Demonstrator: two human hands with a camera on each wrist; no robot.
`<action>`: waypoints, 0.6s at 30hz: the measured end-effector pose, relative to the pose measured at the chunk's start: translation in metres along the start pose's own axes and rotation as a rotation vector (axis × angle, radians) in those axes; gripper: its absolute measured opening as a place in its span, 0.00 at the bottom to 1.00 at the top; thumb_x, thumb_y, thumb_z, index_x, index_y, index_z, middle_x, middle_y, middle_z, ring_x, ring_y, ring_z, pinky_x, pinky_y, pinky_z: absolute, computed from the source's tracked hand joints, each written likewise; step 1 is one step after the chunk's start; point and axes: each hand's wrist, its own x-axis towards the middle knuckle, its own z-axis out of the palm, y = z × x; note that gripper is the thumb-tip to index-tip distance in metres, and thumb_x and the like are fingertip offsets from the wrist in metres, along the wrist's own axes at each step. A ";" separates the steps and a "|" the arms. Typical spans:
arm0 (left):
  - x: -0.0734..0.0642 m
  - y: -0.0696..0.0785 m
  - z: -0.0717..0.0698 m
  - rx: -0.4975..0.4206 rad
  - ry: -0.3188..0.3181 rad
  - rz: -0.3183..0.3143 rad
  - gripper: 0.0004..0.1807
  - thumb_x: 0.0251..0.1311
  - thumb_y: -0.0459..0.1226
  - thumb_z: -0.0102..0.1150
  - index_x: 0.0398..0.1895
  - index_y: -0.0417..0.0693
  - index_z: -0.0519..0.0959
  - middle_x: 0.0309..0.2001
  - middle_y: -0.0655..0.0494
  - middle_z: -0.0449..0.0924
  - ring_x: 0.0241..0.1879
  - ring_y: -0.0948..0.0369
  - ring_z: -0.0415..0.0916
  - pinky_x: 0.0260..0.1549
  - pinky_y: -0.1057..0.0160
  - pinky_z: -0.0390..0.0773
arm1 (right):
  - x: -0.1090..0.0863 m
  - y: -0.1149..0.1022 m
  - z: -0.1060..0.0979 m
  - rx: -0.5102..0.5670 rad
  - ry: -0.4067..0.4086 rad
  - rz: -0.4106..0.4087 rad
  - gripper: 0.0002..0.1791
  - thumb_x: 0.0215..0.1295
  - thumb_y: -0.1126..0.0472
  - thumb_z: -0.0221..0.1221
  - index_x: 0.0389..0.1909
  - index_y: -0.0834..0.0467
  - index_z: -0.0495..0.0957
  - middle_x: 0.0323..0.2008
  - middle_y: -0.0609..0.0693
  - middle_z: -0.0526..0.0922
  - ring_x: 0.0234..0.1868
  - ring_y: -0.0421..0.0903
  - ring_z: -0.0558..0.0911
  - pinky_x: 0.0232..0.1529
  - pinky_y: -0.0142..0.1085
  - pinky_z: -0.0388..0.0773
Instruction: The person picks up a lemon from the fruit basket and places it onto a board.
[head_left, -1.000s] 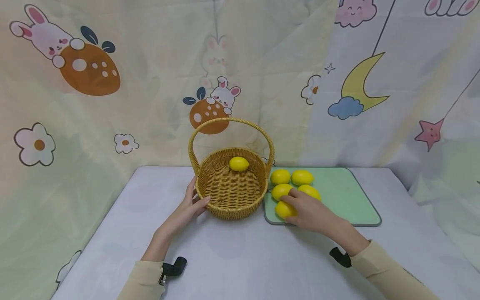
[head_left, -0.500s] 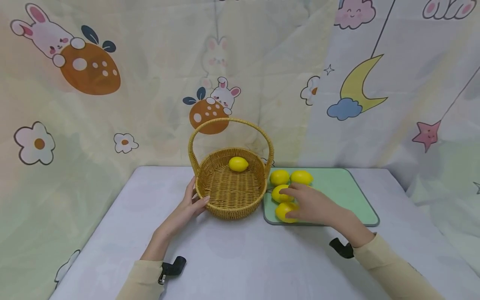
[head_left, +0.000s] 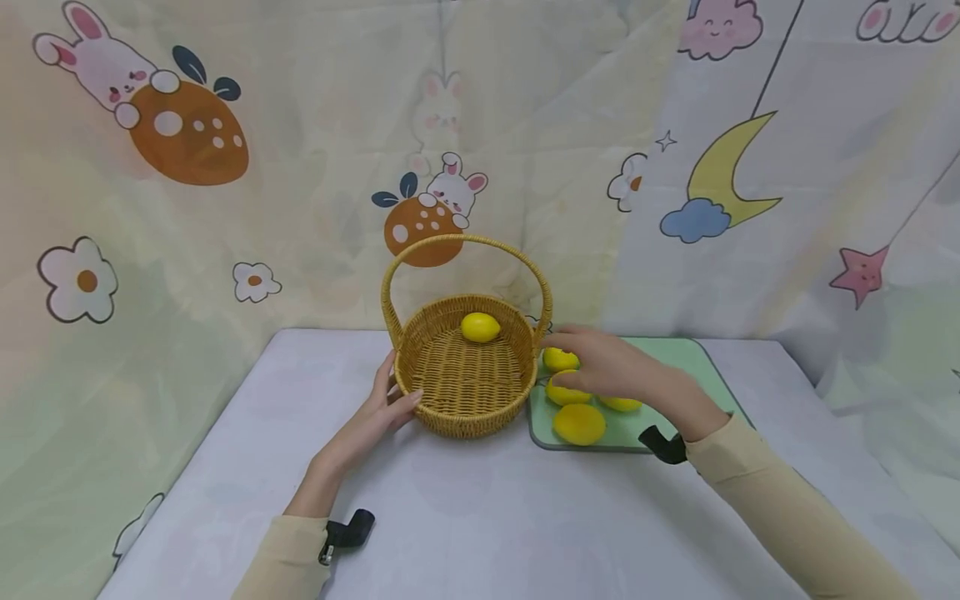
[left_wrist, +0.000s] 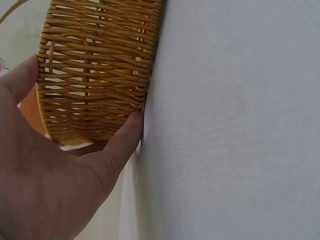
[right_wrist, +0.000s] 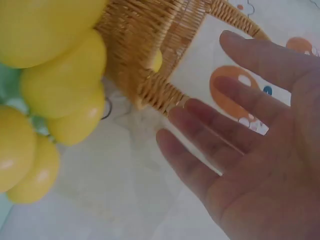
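Wrapped at the lower left side of a wicker basket [head_left: 462,427] with a tall arched handle, my left hand [head_left: 371,421] has its thumb at the rim and its other fingers against the outer wall. One lemon [head_left: 480,327] lies inside at the back. To the right, several lemons [head_left: 579,425] sit on a green cutting board [head_left: 682,358]. My right hand [head_left: 618,365] hovers over the back lemons, partly hiding them, with its fingertips near the basket's right side. In the right wrist view its fingers [right_wrist: 187,160] are spread, with nothing in the palm.
A white-covered table [head_left: 480,517] carries the basket and board. Behind it hangs a cloth backdrop [head_left: 322,167] printed with rabbits, flowers and a moon. Black wrist cameras [head_left: 350,531] sit at both sleeves.
My right hand has come off the front lemon, which stays on the board, and has risen and moved back over the rear lemons. The left hand and basket hold still.
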 end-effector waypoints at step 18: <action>0.002 -0.002 -0.003 -0.002 -0.009 0.026 0.48 0.71 0.49 0.54 0.73 0.89 0.28 0.81 0.54 0.33 0.80 0.51 0.43 0.71 0.50 0.66 | 0.116 -0.040 0.011 -0.063 -0.191 -0.082 0.30 0.65 0.59 0.62 0.68 0.57 0.71 0.68 0.54 0.73 0.70 0.53 0.71 0.70 0.47 0.70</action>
